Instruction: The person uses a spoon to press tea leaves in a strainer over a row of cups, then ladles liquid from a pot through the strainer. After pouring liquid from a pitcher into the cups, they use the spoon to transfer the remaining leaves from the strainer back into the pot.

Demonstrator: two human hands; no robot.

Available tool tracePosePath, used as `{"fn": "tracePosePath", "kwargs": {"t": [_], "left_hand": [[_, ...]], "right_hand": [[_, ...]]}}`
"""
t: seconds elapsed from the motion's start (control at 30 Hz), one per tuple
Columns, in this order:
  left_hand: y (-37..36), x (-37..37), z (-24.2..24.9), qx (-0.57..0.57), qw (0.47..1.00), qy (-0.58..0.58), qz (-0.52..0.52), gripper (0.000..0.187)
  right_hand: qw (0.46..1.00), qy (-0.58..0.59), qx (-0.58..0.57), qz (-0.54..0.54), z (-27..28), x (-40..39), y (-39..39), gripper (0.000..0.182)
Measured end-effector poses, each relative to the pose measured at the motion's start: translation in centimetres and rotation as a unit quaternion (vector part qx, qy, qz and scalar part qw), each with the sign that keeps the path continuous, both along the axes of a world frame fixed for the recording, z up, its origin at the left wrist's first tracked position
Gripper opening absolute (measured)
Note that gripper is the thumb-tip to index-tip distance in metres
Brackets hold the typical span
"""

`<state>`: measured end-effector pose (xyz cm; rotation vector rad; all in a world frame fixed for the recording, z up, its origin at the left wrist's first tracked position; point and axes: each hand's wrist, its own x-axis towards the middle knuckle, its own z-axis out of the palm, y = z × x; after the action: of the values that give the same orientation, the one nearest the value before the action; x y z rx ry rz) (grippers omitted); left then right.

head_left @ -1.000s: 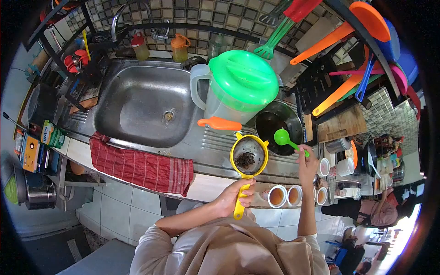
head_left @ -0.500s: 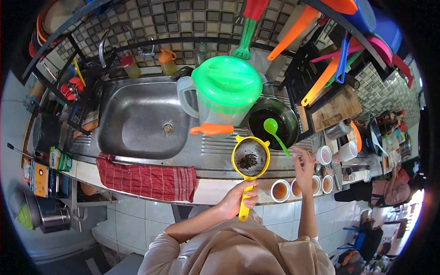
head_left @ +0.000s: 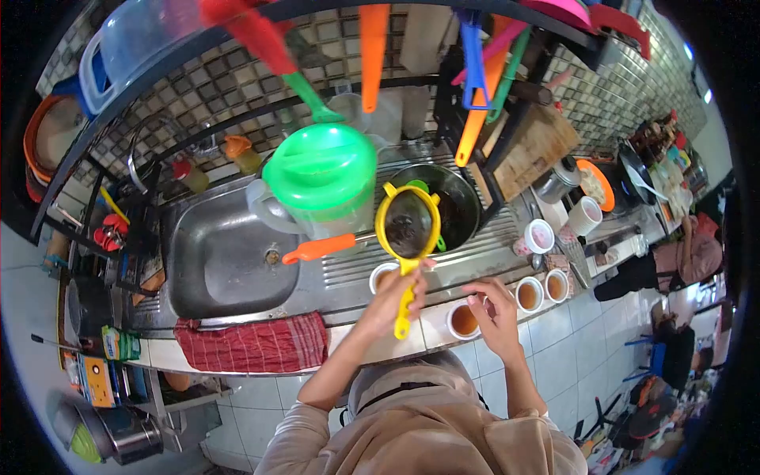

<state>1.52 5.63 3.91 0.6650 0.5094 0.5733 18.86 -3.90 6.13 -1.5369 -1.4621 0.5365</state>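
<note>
White tiled floor (head_left: pixel 257 396) below both hands; ridged stainless-steel sink counter (head_left: pixel 344 273) beyond. Dark round metal pot (head_left: pixel 477 202) just past left hand (head_left: pixel 396 301), which grips yellow-rimmed mesh strainer (head_left: pixel 408 228) by its handle. Right hand (head_left: pixel 496 318): fingers curled, parted; white amber-filled cup (head_left: pixel 452 317) beside thumb, contact unclear. Green-and-white packet (head_left: pixel 119 344) far left of left hand, print unreadable.

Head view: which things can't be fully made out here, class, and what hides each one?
Green spoon, head view: its middle is hidden behind the yellow strainer.
Cup nearest the sink, head view: partly covered by the left hand, so its fill level is unclear.
Clear tub, head view: cut off by the top edge.
Person at far right, head view: too small to tell what they handle.
</note>
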Motion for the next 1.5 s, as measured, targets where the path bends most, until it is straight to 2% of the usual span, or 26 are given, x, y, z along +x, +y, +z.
{"fn": "tracePosePath", "kwargs": {"t": [0.07, 0.13, 0.17, 0.23, 0.27, 0.3, 0.37, 0.4, 0.43, 0.5, 0.53, 0.57, 0.6, 0.63, 0.67, 0.7, 0.77, 0.83, 0.87, 0.9, 0.97, 1.0, 1.2, 1.33, 1.5], "left_hand": [[1.5, 0.2, 0.2, 0.045, 0.999, 0.023, 0.001, 0.036], [3.0, 0.5, 0.6, 0.143, 0.984, 0.107, 0.004, 0.033], [3.6, 0.7, 0.8, 0.152, 0.983, 0.107, -0.003, 0.033], [5.0, 1.0, 0.7, 0.238, 0.947, 0.214, -0.034, 0.035], [5.7, 1.3, 0.5, 0.263, 0.937, 0.229, -0.024, 0.034], [6.3, 1.5, 0.1, 0.268, 0.934, 0.233, -0.025, 0.034], [7.2, 1.9, -0.4, 0.366, 0.843, 0.393, -0.02, 0.035], [6.8, 2.6, 1.3, 0.392, 0.798, 0.458, -0.008, 0.031], [7.2, 2.7, 0.8, 0.396, 0.796, 0.457, -0.01, 0.031], [8.1, 2.8, -0.3, 0.533, 0.678, 0.507, 0.008, 0.023], [8.1, 2.9, -0.1, 0.531, 0.681, 0.504, 0.011, 0.018], [8.3, 2.9, -0.3, 0.534, 0.679, 0.504, 0.014, 0.018], [8.5, 2.7, -0.8, 0.577, 0.628, 0.522, 0.015, 0.02], [8.8, 2.6, -1.0, 0.617, 0.574, 0.538, 0.016, 0.022], [9.0, 2.8, -0.8, 0.565, 0.597, 0.569, 0.0, 0.022], [9.3, 2.8, -0.8, 0.565, 0.597, 0.57, 0.005, 0.022], [9.6, 2.9, -1.0, 0.605, 0.551, 0.573, 0.046, 0.016], [9.5, 3.1, -0.7, 0.608, 0.539, 0.582, 0.043, 0.017], [9.5, 3.2, -0.6, 0.611, 0.526, 0.59, 0.037, 0.018], [9.6, 3.4, -0.7, 0.608, 0.527, 0.592, 0.04, 0.018], [10.1, 3.8, -1.2, 0.593, 0.523, 0.612, 0.001, 0.018], [10.2, 3.9, -1.4, 0.59, 0.525, 0.613, 0.004, 0.018], [10.3, 3.3, -2.4, 0.57, 0.568, 0.594, 0.001, 0.019], [10.6, 2.3, -3.7, 0.556, 0.622, 0.551, 0.01, 0.019], [9.6, 2.2, -3.1, 0.545, 0.669, 0.502, 0.057, 0.021]], "right_hand": [[1.0, 0.006, -0.013, 0.008, -0.1, 1.2, 0.0, 0.017], [0.998, 0.001, -0.063, 0.024, -0.1, 2.3, 0.4, 0.016], [0.998, 0.003, -0.054, 0.016, -0.6, 2.7, 0.9, 0.016], [0.996, -0.062, -0.004, 0.07, -1.5, 3.4, 2.1, 0.015], [0.992, -0.072, -0.05, 0.088, -0.8, 3.7, 2.7, 0.017], [0.993, -0.069, -0.044, 0.087, -0.7, 4.0, 3.6, 0.017], [0.968, -0.229, -0.015, 0.105, -1.4, 4.8, 5.9, 0.018], [0.957, -0.266, -0.045, 0.109, -1.9, 5.1, 7.3, 0.02], [0.958, -0.265, -0.043, 0.104, -2.3, 5.1, 8.6, 0.02], [0.902, -0.419, -0.07, 0.078, -3.1, 4.6, 11.1, 0.027], [0.902, -0.419, -0.066, 0.076, -3.5, 4.1, 12.1, 0.027], [0.881, -0.452, -0.113, 0.083, -3.8, 3.5, 13.1, 0.031], [0.856, -0.482, -0.16, 0.091, -4.2, 3.2, 14.0, 0.035], [0.856, -0.484, -0.155, 0.092, -5.2, 3.2, 14.6, 0.035], [0.852, -0.491, -0.155, 0.094, -5.8, 2.9, 15.0, 0.038], [0.847, -0.499, -0.156, 0.097, -6.3, 2.8, 15.5, 0.04], [0.841, -0.502, -0.175, 0.102, -6.1, 3.3, 16.2, 0.039], [0.842, -0.489, -0.206, 0.095, -4.9, 4.1, 16.1, 0.038], [0.853, -0.491, -0.156, 0.081, -4.6, 4.8, 16.0, 0.033], [0.852, -0.492, -0.155, 0.085, -4.1, 5.3, 16.0, 0.033], [0.904, -0.386, -0.173, 0.061, -2.9, 6.2, 15.7, 0.029], [0.912, -0.393, -0.099, 0.06, -2.5, 6.7, 15.2, 0.026], [0.917, -0.398, -0.022, 0.02, -1.8, 7.0, 13.0, 0.025], [0.908, -0.419, 0.013, 0.018, -2.1, 7.6, 12.2, 0.023], [0.921, -0.388, -0.014, 0.016, -1.7, 8.6, 11.9, 0.024]]}}
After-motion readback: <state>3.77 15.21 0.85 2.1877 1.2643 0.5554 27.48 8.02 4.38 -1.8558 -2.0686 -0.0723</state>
